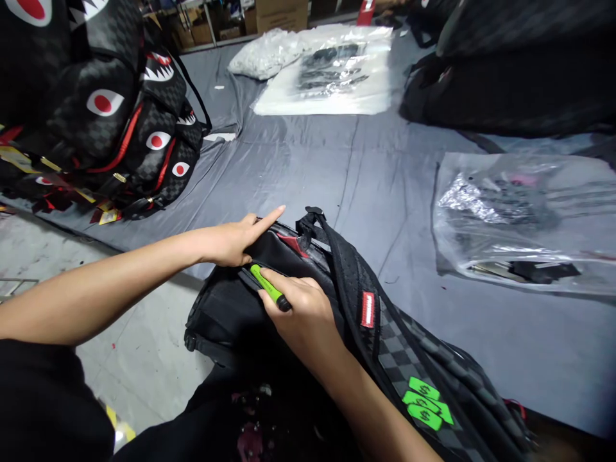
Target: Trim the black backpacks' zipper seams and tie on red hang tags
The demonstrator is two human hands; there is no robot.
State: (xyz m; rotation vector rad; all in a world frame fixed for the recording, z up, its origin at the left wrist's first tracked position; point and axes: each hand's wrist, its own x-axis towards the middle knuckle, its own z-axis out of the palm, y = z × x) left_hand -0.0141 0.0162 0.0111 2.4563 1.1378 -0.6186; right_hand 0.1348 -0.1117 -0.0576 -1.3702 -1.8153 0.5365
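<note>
A black backpack (394,350) with a grey check pattern, a red label and green dollar-sign patches leans over the table's near edge. My left hand (233,240) holds its upper edge, index finger stretched along the far side and thumb on the near side. In my right hand (308,311) is a green marker pen (267,282) with a black end. The pen's far end points at the black panel beside my left thumb; its tip is hard to make out. A shoulder strap (344,256) with a buckle lies just right of my hands.
Shark-face backpacks (115,109) are piled at the left. Clear plastic bags (337,77) lie at the back of the grey-covered table (308,160). Another plastic bag (524,218) with things inside lies at the right, below dark bags (505,77).
</note>
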